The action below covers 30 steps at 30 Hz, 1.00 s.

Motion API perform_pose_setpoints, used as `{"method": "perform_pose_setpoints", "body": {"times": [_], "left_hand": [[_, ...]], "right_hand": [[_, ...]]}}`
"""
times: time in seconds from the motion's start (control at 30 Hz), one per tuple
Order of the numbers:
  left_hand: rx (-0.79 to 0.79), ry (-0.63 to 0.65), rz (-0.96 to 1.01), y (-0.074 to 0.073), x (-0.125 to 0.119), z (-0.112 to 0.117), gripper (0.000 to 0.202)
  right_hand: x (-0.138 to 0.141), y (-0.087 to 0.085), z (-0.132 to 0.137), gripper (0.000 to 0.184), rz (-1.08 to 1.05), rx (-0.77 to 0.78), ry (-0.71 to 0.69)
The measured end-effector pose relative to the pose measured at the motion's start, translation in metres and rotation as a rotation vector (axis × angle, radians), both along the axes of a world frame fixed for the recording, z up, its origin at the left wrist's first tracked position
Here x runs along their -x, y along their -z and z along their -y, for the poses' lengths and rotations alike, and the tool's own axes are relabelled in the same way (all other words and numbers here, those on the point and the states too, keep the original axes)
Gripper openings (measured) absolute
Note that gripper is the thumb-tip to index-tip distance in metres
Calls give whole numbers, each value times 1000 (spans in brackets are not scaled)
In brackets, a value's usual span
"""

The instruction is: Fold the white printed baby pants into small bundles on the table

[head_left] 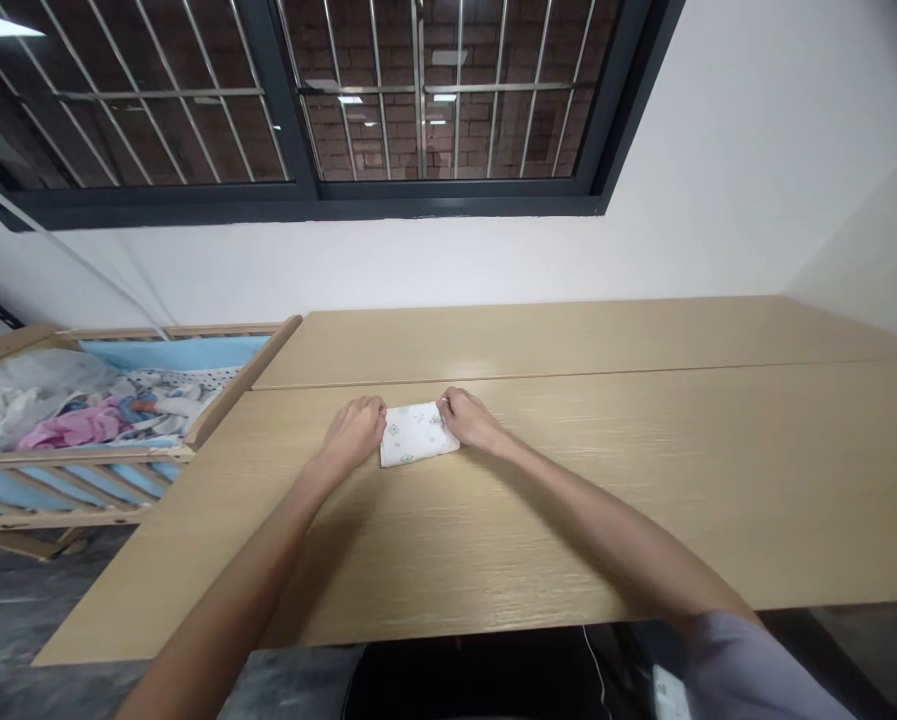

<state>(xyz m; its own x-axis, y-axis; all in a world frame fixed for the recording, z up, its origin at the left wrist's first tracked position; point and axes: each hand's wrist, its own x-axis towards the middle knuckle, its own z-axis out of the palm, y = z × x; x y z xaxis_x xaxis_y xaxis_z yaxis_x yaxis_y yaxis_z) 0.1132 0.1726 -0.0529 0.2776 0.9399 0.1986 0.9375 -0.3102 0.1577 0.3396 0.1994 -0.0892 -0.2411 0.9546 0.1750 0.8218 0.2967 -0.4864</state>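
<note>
A small white folded cloth (416, 436) with a faint printed pattern is at the middle of the wooden table (605, 480). My left hand (358, 428) pinches its left edge, fingers closed. At its upper right corner my right hand (469, 418) grips it, the fingertips curled round the edge. Whether the cloth lies flat on the table or is lifted slightly, I cannot tell.
On the left stands a wooden crib (245, 385) with a light blue lining, holding a pink cloth (77, 424), other fabrics and a clear plastic bag (39, 385). Behind the table are a white wall (448, 262) and a barred window (448, 195).
</note>
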Motion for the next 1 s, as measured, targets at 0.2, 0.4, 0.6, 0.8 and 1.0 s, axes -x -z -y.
{"method": "perform_pose_setpoints", "body": {"times": [0.2, 0.4, 0.6, 0.8, 1.0], "left_hand": [[-37, -28, -46, 21, -7, -1, 34], [-134, 113, 70, 33, -35, 27, 75], [-40, 192, -19, 70, -29, 35, 84], [-37, 209, -51, 63, 4, 42, 80], [-93, 272, -29, 34, 6, 51, 61]], "right_hand": [[3, 8, 1, 35, 31, -2, 31], [9, 1, 28, 63, 153, -251, -399], [-8, 22, 34, 70, 223, -180, -534], [-42, 23, 40, 74, 170, -115, -480], [-52, -2, 43, 81, 83, -123, -476]]}}
